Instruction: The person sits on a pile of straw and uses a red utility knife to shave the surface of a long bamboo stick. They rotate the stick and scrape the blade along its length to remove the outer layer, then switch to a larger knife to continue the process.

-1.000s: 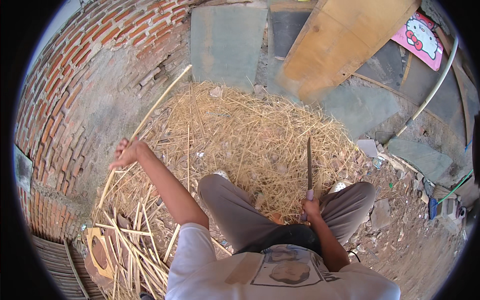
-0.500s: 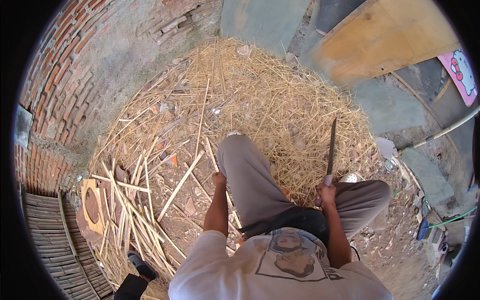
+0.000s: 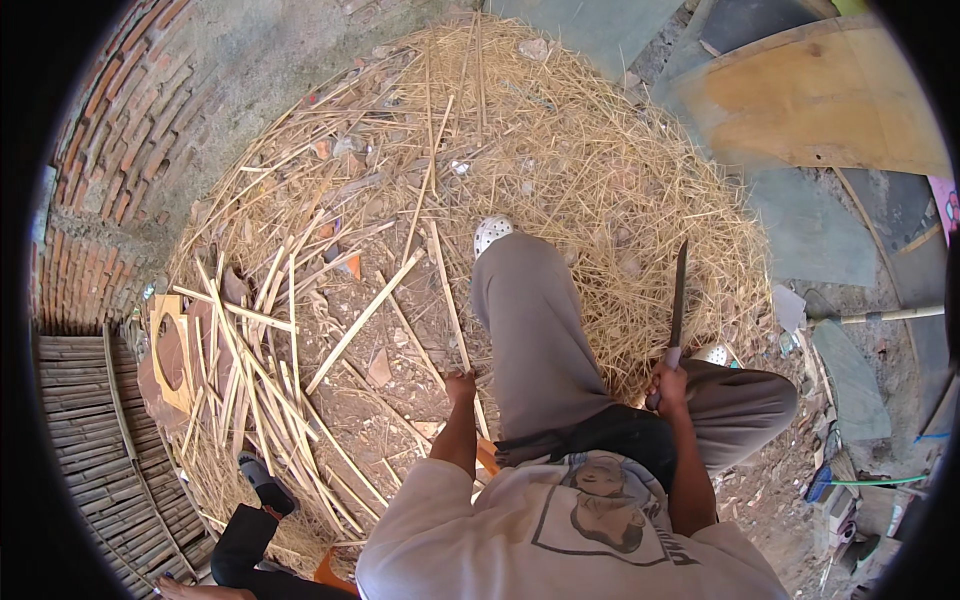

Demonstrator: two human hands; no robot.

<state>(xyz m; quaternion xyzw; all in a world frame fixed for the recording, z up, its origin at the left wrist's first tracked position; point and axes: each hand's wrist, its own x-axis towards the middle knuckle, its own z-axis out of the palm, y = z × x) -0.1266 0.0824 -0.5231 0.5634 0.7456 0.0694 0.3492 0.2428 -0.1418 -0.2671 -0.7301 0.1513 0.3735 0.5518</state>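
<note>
No longer reaching out by the brick wall (image 3: 128, 150), the left hand (image 3: 461, 388) is curling beside the left knee (image 3: 522, 275), at a pale strip (image 3: 449, 290), mid-frame; I can't tell whether that grip is closing on it. Seemingly, handling is shifting to another strip. The right hand (image 3: 668, 385) is gripping the knife (image 3: 679, 305) snugly, right of centre. Rubbly ground (image 3: 345, 295) is leaving some room leftward; the knee is bounding the right.
</note>
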